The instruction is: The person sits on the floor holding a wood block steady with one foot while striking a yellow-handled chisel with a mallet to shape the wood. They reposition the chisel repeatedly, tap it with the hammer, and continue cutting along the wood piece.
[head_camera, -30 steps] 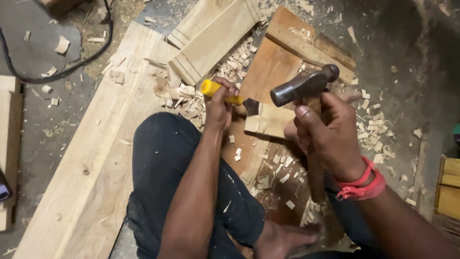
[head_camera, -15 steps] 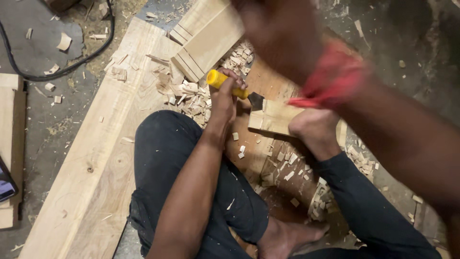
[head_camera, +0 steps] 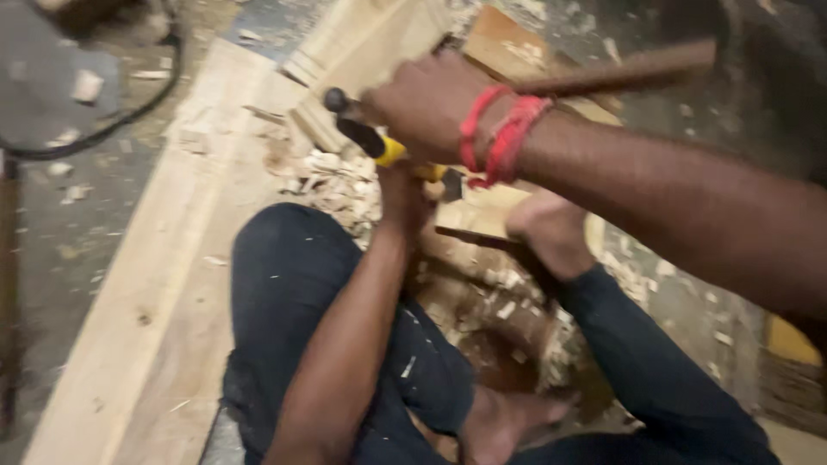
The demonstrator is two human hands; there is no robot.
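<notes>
My left hand (head_camera: 403, 196) is shut on a chisel with a yellow and black handle (head_camera: 379, 145). The chisel slants down to the right onto a pale wood block (head_camera: 478, 215). My right hand (head_camera: 429, 103), with red bands on the wrist, hovers just above the chisel's upper end. It grips a hammer whose wooden handle (head_camera: 620, 73) sticks out to the right. The hammer's head is blurred and mostly hidden by the hand. One bare foot (head_camera: 551, 231) presses on the block.
I sit on the floor in dark trousers, with my other foot (head_camera: 508, 422) tucked in at the bottom. A long pale plank (head_camera: 164, 293) lies at left. Grooved boards (head_camera: 362, 47) lie beyond, with wood chips (head_camera: 340, 185) around the block. A black cable (head_camera: 129, 116) curves at upper left.
My right hand swung the hammer up close to the camera, then down and left over the chisel's top end. The left hand kept its grip on the chisel.
</notes>
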